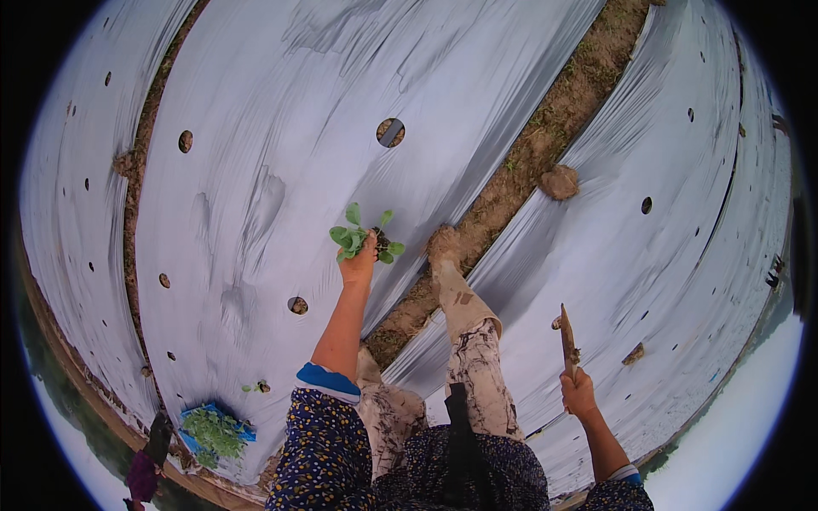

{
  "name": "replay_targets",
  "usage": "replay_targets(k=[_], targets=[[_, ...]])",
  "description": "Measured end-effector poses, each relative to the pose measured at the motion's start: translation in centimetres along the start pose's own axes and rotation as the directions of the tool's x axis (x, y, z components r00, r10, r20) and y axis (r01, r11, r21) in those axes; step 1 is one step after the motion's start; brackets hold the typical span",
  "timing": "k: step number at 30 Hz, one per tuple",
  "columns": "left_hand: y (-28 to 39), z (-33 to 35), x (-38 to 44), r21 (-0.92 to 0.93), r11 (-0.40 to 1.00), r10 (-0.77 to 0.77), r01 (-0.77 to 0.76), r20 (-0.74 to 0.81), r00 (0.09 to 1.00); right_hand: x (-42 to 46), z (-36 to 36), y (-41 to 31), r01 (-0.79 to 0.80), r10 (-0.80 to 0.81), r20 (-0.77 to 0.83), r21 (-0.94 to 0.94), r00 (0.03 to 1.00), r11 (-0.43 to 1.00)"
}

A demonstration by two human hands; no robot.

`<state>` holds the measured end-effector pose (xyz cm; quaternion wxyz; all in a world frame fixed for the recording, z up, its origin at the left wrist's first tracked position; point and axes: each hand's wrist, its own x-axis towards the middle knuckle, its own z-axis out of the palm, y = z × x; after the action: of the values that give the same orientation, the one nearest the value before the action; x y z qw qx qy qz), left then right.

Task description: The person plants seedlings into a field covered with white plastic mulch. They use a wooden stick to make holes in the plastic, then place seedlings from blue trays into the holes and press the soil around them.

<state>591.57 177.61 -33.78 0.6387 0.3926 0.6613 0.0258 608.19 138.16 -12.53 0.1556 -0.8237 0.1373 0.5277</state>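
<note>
My left hand (361, 259) is closed around several leafy green seedlings (347, 236), with a dark soil plug showing at its right side. It is above the silver plastic mulch film (255, 83), between two round planting holes: one farther ahead (390, 133) and one lower left (298, 305). Off to the right, my right hand (578, 391) grips the handle of a soil-stained trowel or similar narrow hand tool (569, 338), its tip pointing away from me. The exact type of tool cannot be told.
A bare soil furrow (543, 128) runs diagonally between film-covered beds, and my muddy foot (443, 241) stands in it. A dirt clod (559, 183) lies at its edge. Lower left are a blue tray of seedlings (214, 431), a planted seedling (262, 386) and another person (142, 476).
</note>
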Motion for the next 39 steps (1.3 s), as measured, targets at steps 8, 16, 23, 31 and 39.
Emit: replay_targets(k=[8,16,23,31,39], targets=[[4.8,8.0,5.0,0.176,0.923,0.323,-0.343,0.134,0.937,3.3,1.6,-7.0,0.003,-0.017,0.109,0.129,0.994,0.992],[8.5,6.4,10.1,0.741,0.561,0.579,-0.369,-0.032,0.815,4.3,13.2,-13.9,-0.075,-0.171,0.423,0.505,0.89,0.86],[10.5,7.7,12.4,0.861,0.333,0.632,-0.385,0.099,0.769,5.4,23.4,-13.2,0.04,-0.353,0.536,0.509,0.767,0.86],[11.1,8.1,12.8,0.912,0.192,0.659,-0.364,0.155,0.736,6.7,27.5,-11.3,0.214,-0.414,0.488,0.414,0.769,0.885],[13.5,6.1,14.4,0.918,0.239,0.696,-0.315,0.064,0.715,6.5,27.9,-12.0,0.215,-0.4,0.49,0.391,0.774,0.895]])
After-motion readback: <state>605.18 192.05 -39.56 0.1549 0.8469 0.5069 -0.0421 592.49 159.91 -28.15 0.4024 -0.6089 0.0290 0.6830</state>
